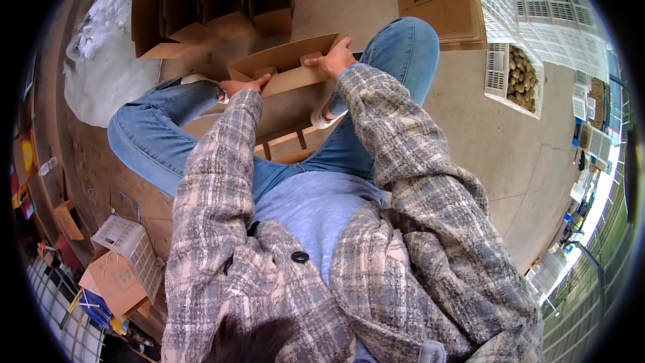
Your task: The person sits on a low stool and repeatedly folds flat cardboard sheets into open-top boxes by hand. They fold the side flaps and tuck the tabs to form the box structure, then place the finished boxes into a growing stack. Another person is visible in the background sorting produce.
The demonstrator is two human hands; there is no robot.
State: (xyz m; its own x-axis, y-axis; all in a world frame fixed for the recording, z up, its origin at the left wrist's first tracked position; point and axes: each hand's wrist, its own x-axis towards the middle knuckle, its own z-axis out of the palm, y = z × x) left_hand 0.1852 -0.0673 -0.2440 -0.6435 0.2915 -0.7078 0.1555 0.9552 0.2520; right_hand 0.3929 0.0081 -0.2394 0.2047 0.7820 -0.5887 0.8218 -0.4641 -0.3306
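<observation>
Between my knees a brown cardboard box (295,81) stands on the floor, its long flaps raised. My left hand (243,85) grips its left end, thumb over the edge and fingers mostly hidden behind the board. At the right end my right hand (334,60) holds the box in the same way, thumb on the inner side. Small end flaps show inside, near each hand. The bottom of the box is out of sight.
Several open cardboard boxes (225,7) stand in a row ahead. Flattened cartons (440,0) are stacked at the far right, near white plastic crates (564,20). One crate holds brown, potato-like lumps (523,81). A white sack (101,81) lies left; under me is a wooden stool (285,146).
</observation>
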